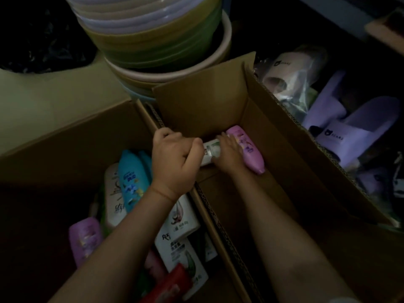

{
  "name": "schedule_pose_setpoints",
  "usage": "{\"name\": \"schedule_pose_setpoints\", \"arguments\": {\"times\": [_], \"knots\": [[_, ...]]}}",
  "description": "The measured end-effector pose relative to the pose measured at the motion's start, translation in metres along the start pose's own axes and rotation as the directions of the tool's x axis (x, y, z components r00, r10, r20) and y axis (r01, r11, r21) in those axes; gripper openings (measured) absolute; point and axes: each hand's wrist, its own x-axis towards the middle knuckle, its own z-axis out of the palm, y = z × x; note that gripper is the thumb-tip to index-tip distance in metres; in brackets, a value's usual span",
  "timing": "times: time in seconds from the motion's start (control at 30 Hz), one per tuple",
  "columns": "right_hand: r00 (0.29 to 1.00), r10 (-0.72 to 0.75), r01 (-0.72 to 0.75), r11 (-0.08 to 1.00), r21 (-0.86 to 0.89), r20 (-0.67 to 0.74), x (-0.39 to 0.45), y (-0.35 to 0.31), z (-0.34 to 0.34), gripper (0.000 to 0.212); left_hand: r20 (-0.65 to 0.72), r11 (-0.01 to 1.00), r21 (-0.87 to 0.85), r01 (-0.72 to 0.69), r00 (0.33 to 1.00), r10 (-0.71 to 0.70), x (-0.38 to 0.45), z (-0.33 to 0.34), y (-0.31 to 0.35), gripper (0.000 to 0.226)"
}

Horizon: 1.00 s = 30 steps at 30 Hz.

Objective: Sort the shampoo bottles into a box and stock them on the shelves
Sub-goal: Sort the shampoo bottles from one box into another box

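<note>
Shampoo bottles: most lay jumbled in the left box (65, 149), among them a blue bottle (133, 178), a pale purple one (85, 239) and a white bottle with green print (183, 259).
Receiving box: the middle box (218, 101) held only two so far, a purple bottle (247, 149) and a white bottle (211, 152), side by side on its floor near the far wall.
Left hand: the left hand (172, 160) reached over the shared cardboard wall, fingers curled round the near end of the white bottle.
Right hand: the right hand (227, 154) lay across both bottles, fingers bent over the purple one and pressing it (whether it truly gripped or merely steadied, I could not tell in the dim light).
Step in hand: probably seating the white bottle against the purple one.
Doing it well: keep both flat and parallel, caps the same way, tight to the wall, so later rows pack squarely.
Nearby: stacked basins (153, 40) behind, slippers (349, 132) in the right-hand box.
</note>
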Motion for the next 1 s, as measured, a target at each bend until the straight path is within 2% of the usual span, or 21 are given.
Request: {"name": "schedule_pose_setpoints", "arguments": {"times": [0.07, 0.2, 0.27, 0.3, 0.4, 0.47, 0.53, 0.6, 0.7, 0.77, 0.87, 0.9, 0.93, 0.97, 1.0], "knots": [[0.991, -0.054, 0.079, 0.973, -0.218, 0.119, 0.012, 0.003, 0.013, 0.082, -0.024, 1.0, -0.023, -0.008, 1.0, 0.008, -0.001, 0.002, -0.003, 0.044], [0.994, -0.08, 0.105, 0.867, -0.488, 0.071, 0.012, 0.0, 0.028, 0.066, -0.042, 1.0, -0.015, -0.015, 0.999, 0.014, -0.005, 0.003, -0.009, 0.049], [0.995, -0.021, 0.07, 0.833, -0.549, 0.095, 0.006, 0.005, 0.037, 0.061, -0.044, 1.0, 0.01, -0.023, 0.999, 0.023, -0.005, 0.004, -0.011, 0.049], [0.994, 0.006, 0.055, 0.845, -0.531, 0.112, -0.001, 0.01, 0.043, 0.067, -0.047, 1.0, 0.014, -0.027, 0.999, 0.028, -0.005, 0.005, -0.011, 0.049], [0.983, 0.058, 0.006, 0.94, -0.341, 0.177, -0.022, 0.024, 0.055, 0.099, -0.069, 0.999, 0.011, -0.038, 0.997, 0.039, -0.002, 0.01, -0.009, 0.05], [0.971, 0.107, -0.069, 0.982, -0.176, 0.216, -0.028, 0.027, 0.054, 0.106, -0.07, 0.999, 0.006, -0.038, 0.997, 0.038, 0.0, 0.012, -0.007, 0.05], [0.955, 0.143, -0.173, 0.98, 0.096, 0.262, -0.025, 0.033, 0.055, 0.113, -0.073, 0.999, 0.0, -0.035, 0.997, 0.035, 0.002, 0.013, -0.005, 0.047], [0.968, 0.109, -0.19, 0.907, 0.376, 0.226, -0.013, 0.052, 0.063, 0.104, -0.08, 0.998, 0.007, -0.06, 0.995, 0.06, 0.003, 0.013, -0.004, 0.044], [0.976, 0.171, -0.217, 0.732, 0.646, 0.135, -0.042, -0.006, -0.018, 0.089, -0.033, 0.998, 0.03, -0.051, 0.998, 0.052, 0.005, 0.011, 0.0, 0.042], [0.965, 0.196, -0.262, 0.669, 0.695, 0.175, -0.065, -0.042, -0.07, 0.078, 0.042, 0.999, 0.054, -0.002, 0.999, 0.0, 0.005, 0.006, 0.003, 0.045], [0.981, 0.144, -0.193, 0.654, 0.732, 0.13, -0.097, -0.074, -0.123, 0.061, 0.108, 0.984, 0.013, 0.178, 0.978, -0.178, 0.006, -0.01, 0.012, 0.056], [0.987, 0.122, -0.159, 0.652, 0.741, 0.105, -0.109, -0.086, -0.137, 0.059, 0.146, 0.955, -0.082, 0.284, 0.952, -0.27, 0.007, -0.017, 0.016, 0.062], [0.993, 0.084, -0.12, 0.661, 0.741, 0.086, -0.121, -0.098, -0.148, 0.057, 0.181, 0.882, -0.234, 0.409, 0.91, -0.374, 0.009, -0.027, 0.019, 0.063], [0.996, 0.036, -0.08, 0.674, 0.734, 0.076, -0.134, -0.112, -0.156, 0.054, 0.198, 0.74, -0.427, 0.52, 0.852, -0.485, 0.009, -0.038, 0.021, 0.059], [0.997, -0.017, -0.045, 0.688, 0.724, 0.077, -0.145, -0.125, -0.16, 0.052, 0.192, 0.562, -0.597, 0.572, 0.782, -0.592, 0.008, -0.051, 0.021, 0.05]]}}
